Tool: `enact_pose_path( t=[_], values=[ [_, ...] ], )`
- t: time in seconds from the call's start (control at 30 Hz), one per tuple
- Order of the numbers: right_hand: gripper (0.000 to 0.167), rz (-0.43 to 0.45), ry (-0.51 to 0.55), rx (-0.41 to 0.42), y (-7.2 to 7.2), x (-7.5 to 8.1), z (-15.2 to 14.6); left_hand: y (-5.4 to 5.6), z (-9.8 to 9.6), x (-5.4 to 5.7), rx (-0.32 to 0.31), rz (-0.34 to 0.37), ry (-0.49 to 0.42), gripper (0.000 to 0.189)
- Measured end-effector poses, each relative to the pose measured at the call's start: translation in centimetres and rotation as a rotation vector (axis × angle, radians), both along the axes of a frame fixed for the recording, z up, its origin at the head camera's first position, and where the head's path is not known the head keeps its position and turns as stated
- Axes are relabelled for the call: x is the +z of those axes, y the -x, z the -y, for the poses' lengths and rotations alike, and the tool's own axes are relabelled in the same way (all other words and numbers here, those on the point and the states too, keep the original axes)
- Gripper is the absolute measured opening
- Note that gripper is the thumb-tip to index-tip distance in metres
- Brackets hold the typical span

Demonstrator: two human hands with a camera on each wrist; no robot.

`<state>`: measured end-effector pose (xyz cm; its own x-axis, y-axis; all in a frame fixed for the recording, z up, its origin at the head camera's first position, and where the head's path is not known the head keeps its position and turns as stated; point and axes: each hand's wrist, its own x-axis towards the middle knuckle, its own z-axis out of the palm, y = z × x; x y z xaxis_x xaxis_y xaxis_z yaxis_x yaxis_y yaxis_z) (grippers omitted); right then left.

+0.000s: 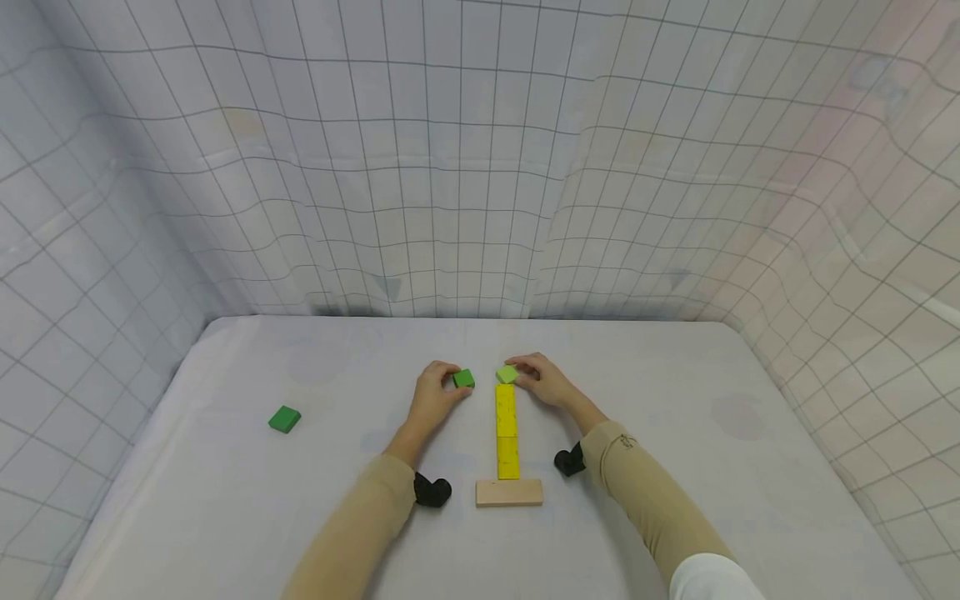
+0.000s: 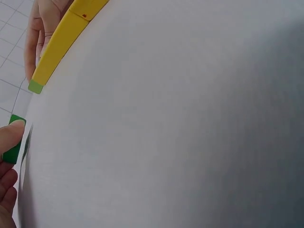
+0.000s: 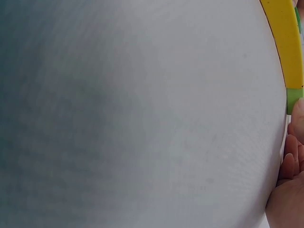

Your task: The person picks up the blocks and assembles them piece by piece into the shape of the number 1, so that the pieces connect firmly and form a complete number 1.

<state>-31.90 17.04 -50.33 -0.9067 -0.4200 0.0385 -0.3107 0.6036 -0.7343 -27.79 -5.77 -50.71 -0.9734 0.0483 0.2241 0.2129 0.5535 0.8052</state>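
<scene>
My left hand point(image 1: 435, 397) pinches a dark green block point(image 1: 464, 378) between thumb and fingers, left of a line of blocks. In the left wrist view the thumb presses on that green block point(image 2: 14, 142). My right hand point(image 1: 547, 382) pinches a light green block point(image 1: 507, 374) at the far end of two yellow blocks point(image 1: 506, 429) laid end to end. The right wrist view shows the light green block point(image 3: 294, 100) against the yellow one's end. A plain wooden block point(image 1: 508, 492) lies crosswise at the near end of the yellow blocks.
Another dark green block point(image 1: 285, 419) lies apart on the left of the white-covered table point(image 1: 630, 533). Behind and at both sides hang white curtains point(image 1: 480, 183) with a dark grid. Each wrist wears a black camera mount point(image 1: 433, 492).
</scene>
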Motion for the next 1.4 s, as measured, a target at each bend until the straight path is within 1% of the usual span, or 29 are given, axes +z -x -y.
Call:
enact_pose_path(
  t=[0.2, 0.4, 0.5, 0.77, 0.9, 1.03, 1.13, 1.3, 1.4],
  values=[
    [0.034, -0.012, 0.012, 0.002, -0.1, 0.2, 0.0, 0.3, -1.3, 0.0, -0.023, -0.009, 0.034, 0.034],
    [0.034, -0.007, 0.002, -0.003, 0.0, 0.1, 0.0, 0.7, -2.3, -0.3, -0.038, 0.018, 0.051, 0.034],
    [0.034, 0.003, -0.007, -0.011, 0.1, -0.1, 0.0, 0.8, -2.6, -0.3, -0.039, 0.024, 0.053, 0.035],
    [0.034, -0.005, -0.003, -0.009, 0.2, -0.2, 0.2, 0.9, -3.2, -0.4, -0.038, 0.001, 0.058, 0.032],
    [0.034, -0.003, -0.005, -0.013, 0.1, -0.1, 0.1, 1.0, -3.4, -0.5, -0.04, 0.0, 0.064, 0.033],
    [0.034, -0.001, -0.006, -0.01, 0.1, -0.1, 0.1, 1.0, -3.4, -0.5, -0.035, 0.018, 0.073, 0.034],
    [0.033, -0.009, 0.0, -0.002, 0.1, -0.1, 0.1, 1.0, -3.2, -0.6, -0.043, 0.022, 0.093, 0.038],
    [0.033, -0.026, 0.001, 0.009, 0.1, -0.1, 0.1, 0.9, -2.5, -0.6, -0.068, -0.008, 0.111, 0.043],
    [0.033, -0.02, 0.009, 0.006, 0.1, -0.2, 0.1, 0.9, -2.0, -0.6, -0.085, -0.022, 0.105, 0.041]
  ],
)
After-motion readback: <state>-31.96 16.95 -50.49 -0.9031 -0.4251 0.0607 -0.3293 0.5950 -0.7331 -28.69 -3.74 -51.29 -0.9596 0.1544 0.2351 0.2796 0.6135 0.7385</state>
